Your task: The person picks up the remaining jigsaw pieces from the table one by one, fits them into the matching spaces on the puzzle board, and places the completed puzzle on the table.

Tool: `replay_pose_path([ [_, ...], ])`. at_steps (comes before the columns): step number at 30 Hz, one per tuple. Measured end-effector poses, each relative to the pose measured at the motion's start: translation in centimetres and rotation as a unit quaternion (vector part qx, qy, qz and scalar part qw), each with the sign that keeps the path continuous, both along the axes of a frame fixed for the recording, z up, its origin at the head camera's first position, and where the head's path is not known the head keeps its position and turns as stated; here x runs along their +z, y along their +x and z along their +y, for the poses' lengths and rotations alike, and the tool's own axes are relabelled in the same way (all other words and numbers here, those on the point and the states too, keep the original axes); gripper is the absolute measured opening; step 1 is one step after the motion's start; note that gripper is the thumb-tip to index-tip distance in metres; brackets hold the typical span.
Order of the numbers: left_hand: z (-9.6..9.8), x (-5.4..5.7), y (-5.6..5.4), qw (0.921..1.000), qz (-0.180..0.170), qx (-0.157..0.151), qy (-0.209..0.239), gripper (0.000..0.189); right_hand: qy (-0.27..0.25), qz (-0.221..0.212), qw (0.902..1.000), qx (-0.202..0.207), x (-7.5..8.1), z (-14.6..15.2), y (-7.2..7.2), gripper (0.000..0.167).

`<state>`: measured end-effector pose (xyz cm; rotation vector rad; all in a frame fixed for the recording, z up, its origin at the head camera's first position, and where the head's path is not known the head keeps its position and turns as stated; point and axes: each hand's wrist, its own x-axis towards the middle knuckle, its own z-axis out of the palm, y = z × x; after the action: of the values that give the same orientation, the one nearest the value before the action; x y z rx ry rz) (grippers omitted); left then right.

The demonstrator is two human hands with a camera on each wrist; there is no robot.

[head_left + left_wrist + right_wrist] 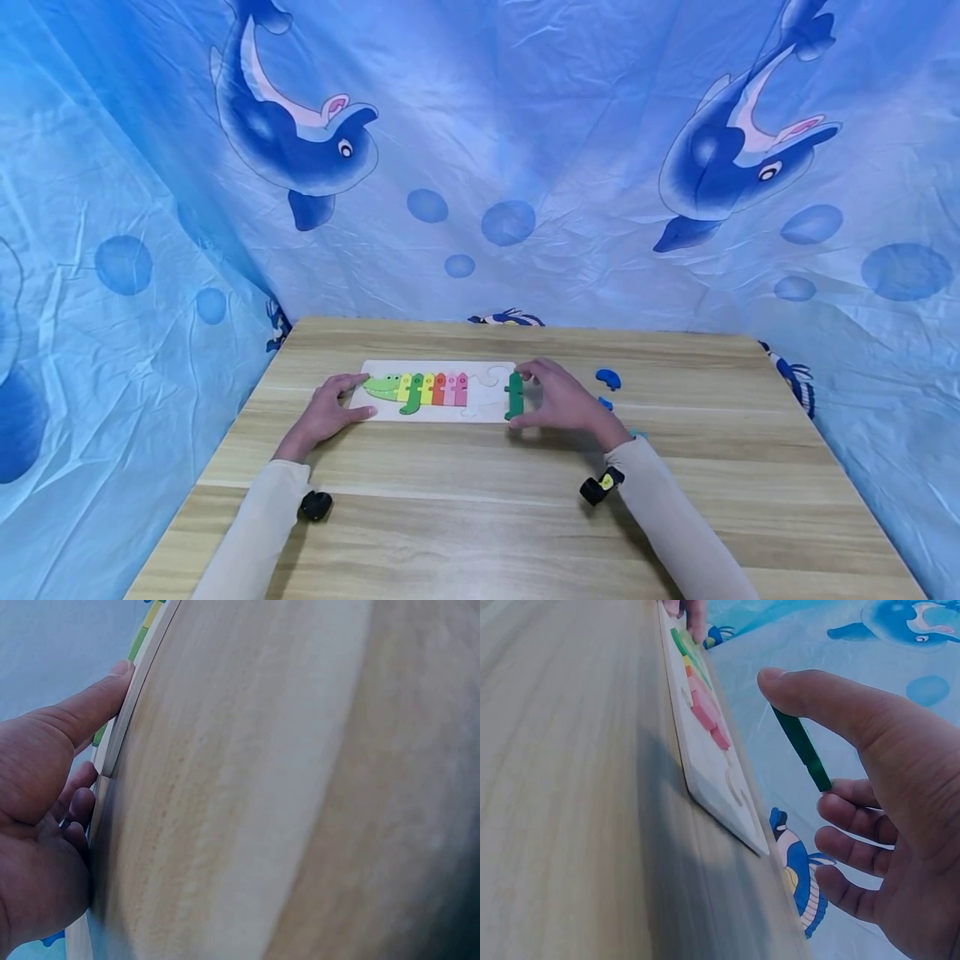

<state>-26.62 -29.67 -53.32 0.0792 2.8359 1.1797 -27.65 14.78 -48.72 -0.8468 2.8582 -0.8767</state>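
Observation:
A wooden crocodile puzzle board (487, 408) lies flat near the far side of the table. Its left part carries a green head (382, 386) and yellow, green, red and pink (455, 388) body pieces; bare outlined recess shows to their right. At the board's left end, my left hand (324, 415) rests with thumb and forefinger spread, the thumb (112, 694) lying on its front edge. My right hand (558, 400) pinches a dark green puzzle piece (802, 750) by its two ends between thumb and a fingertip, held above the board's right end.
Right of the board lie a blue curved piece (608, 379), a smaller blue piece (605, 404) and a teal piece (639, 434), the last two partly hidden by my right wrist. A blue dolphin-print curtain (480, 167) hangs behind the wood-grain table (450, 517).

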Motion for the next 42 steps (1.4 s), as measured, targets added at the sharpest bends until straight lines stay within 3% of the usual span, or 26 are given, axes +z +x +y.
replay_pose_path([
  [24, 0.1, 0.2, 0.0, 0.9999, 0.009, -0.003, -0.001, 0.077, 0.012, 0.008, 0.9999, 0.01, 0.1, -3.0, -2.9, 0.088],
  [42, 0.2, 0.3, 0.2, 1.0, 0.006, 0.003, 0.001, 0.076, 0.007, -0.013, 0.9998, 0.013, -0.5, -4.8, -4.0, 0.092],
])
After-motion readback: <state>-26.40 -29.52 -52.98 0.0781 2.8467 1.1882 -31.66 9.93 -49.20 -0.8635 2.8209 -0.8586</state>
